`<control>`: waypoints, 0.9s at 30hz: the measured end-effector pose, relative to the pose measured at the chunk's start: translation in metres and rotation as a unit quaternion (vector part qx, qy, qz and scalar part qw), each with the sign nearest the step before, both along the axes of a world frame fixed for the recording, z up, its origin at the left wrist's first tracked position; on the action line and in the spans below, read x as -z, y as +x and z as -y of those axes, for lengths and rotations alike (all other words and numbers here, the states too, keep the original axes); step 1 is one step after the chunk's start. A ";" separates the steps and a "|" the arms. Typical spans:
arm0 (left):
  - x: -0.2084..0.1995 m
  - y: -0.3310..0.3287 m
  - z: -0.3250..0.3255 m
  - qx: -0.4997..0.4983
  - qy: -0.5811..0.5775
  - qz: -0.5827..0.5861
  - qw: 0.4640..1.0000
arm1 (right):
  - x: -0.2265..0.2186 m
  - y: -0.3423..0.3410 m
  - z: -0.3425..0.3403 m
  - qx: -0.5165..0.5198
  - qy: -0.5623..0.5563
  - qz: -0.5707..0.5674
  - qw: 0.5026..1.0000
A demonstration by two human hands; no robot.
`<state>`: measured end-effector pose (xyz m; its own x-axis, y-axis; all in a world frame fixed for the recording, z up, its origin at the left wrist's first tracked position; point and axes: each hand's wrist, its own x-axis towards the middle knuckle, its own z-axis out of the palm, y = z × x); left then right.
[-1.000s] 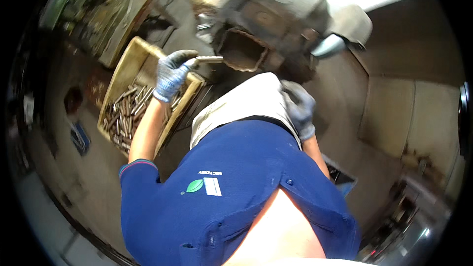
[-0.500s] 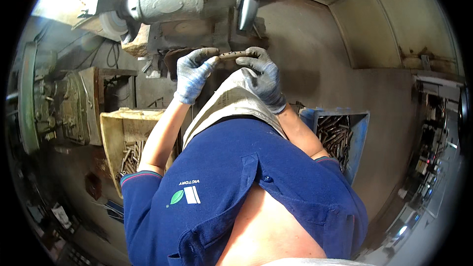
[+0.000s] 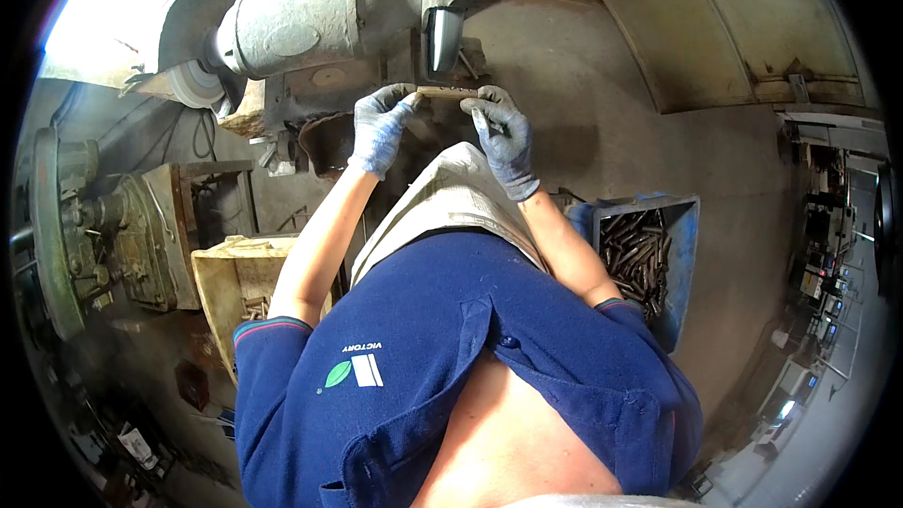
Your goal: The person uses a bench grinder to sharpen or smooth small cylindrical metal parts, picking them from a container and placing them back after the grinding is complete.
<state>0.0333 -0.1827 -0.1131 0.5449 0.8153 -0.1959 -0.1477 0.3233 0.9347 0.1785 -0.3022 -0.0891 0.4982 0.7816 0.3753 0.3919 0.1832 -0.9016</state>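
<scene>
A short metal rod (image 3: 446, 92) with small dark marks along it spans the gap between my two gloved hands, held level. My left hand (image 3: 381, 132) pinches its left end between thumb and fingers. The other end is gripped by the fingertips of my right hand (image 3: 505, 139). Both gloves are pale blue-grey with darkened fingers. Just beyond the rod stands a bench grinder with a grey motor body (image 3: 296, 33); its pale grinding wheel (image 3: 196, 85) lies up to the left, apart from the rod.
At my left, a yellowish bin (image 3: 212, 296) holds some metal rods. At my right, a blue bin (image 3: 685, 268) holds many dark metal rods. A greenish machine (image 3: 132, 235) stands far left. A light apron (image 3: 437, 202) covers my lap.
The view has shifted, so the grinder appears lower and further left. Both hands, still holding the rod, are a little closer to the grinder body. My right fingers have shifted slightly.
</scene>
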 end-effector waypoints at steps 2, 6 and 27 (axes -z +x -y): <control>0.005 0.007 -0.003 -0.008 -0.015 0.012 1.000 | 0.005 0.004 -0.002 0.001 -0.024 -0.016 1.000; 0.016 0.021 -0.004 -0.032 -0.044 0.037 0.998 | 0.024 0.011 -0.007 0.006 -0.038 -0.096 0.995; 0.054 0.032 -0.024 -0.123 -0.123 0.032 0.984 | 0.061 0.013 -0.044 0.010 -0.060 -0.230 0.971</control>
<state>0.0655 -0.1587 -0.1667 0.3540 0.8562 -0.3762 -0.3064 0.4863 0.8183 0.1915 -0.2577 -0.1500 0.6075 0.7942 0.0160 -0.0557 0.0627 -0.9965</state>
